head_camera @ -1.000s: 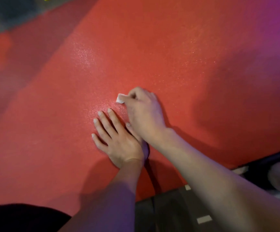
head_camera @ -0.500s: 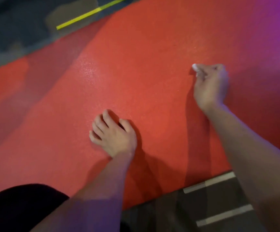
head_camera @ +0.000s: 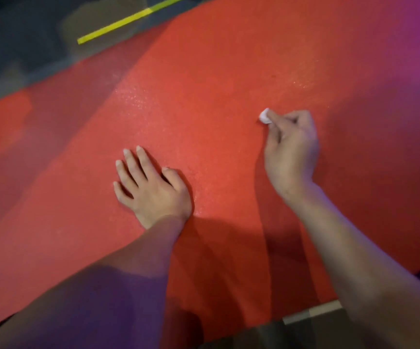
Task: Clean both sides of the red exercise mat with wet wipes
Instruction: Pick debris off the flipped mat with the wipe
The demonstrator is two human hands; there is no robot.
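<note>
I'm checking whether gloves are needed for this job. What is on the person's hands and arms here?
Nothing that shows. The left hand and the right hand are bare, with no gloves, rings, watch or bracelets visible. Both forearms are uncovered as far as the frame reaches, so no sleeves appear. Fingernails are short and unpainted.

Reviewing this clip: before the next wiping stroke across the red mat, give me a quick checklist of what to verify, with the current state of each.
1. Wet wipe in hand: ok, right hand pinches a small white wad at its fingertips.
2. Wipe touching the red exercise mat: cannot tell, contact is not clear.
3. Mat braced: ok, left hand rests flat on it, fingers spread.
4. Stroke path free: ok, bare mat lies between the hands.
5. Wipe still moist: cannot tell.
6. Mat edge flat by the yellow floor stripe: ok, no curl visible.
</note>
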